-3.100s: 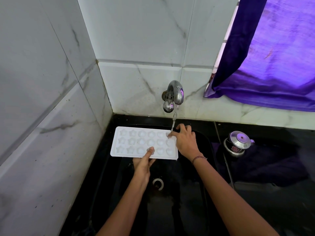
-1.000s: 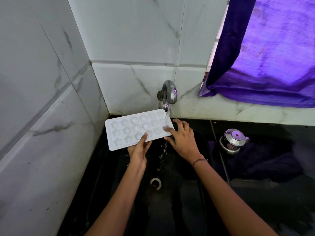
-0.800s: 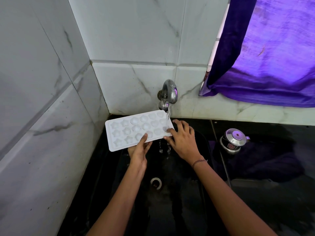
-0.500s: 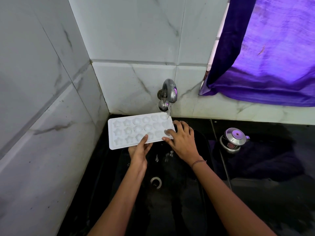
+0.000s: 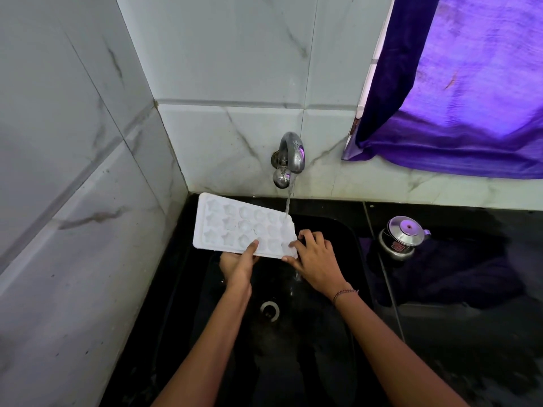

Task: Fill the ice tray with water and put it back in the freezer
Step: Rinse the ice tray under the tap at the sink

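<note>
Single head-worn wide-angle view, facing forward and steeply down into a corner sink [image 5: 293, 362].
The lens sits above and behind both forearms, which rise from the bottom edge. The left hand [image 5: 238, 268] and right hand [image 5: 317, 259] meet on the ice tray [image 5: 232, 227] just below frame centre, at arm's reach. The tap [image 5: 289, 158] sits just above centre, tiled walls [image 5: 73, 201] bow across left and top, and a purple curtain [image 5: 470, 98] takes the upper right.

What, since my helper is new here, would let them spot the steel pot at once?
Start at the black sink under the wall tap. On the black counter to its right, below the purple curtain, stands the pot. It is the only shiny steel thing on that counter, lidded, with a red label on its side.
</note>
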`<state>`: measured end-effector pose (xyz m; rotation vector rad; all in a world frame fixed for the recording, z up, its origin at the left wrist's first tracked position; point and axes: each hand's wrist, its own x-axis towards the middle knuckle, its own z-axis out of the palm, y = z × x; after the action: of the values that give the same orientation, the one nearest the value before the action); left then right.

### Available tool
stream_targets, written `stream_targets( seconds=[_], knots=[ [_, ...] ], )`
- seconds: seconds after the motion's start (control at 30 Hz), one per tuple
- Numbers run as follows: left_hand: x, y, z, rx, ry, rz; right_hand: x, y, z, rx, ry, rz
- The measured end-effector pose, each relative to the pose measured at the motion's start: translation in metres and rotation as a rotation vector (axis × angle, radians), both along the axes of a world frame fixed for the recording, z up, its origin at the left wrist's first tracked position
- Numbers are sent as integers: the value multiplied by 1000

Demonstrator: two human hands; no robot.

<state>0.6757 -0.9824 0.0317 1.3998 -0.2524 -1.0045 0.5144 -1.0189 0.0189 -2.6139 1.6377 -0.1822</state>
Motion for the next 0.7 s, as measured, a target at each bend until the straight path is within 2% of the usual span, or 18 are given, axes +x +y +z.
stream_targets(
  seconds=[0.17, 0.3, 0.43, 0.57, 0.7],
  knots=[
    [-10, 3, -1, 196, -419, -80, 9, 4, -5, -31, 18, -49],
    [-19, 8, 5, 197, -523, -129, 12, -2, -2, -17, 17, -107],
    [-24, 10, -2, 200, -408, -162, 12, -9, 1, -14, -33, -106],
    [-24, 16, -4, 115, -89, -138, 7, -13, 3, -5, -73, -92],
    [-23, 22, 1, 70, 92, -118, 8, -15, 9, -37, -68, -109]
  ],
)
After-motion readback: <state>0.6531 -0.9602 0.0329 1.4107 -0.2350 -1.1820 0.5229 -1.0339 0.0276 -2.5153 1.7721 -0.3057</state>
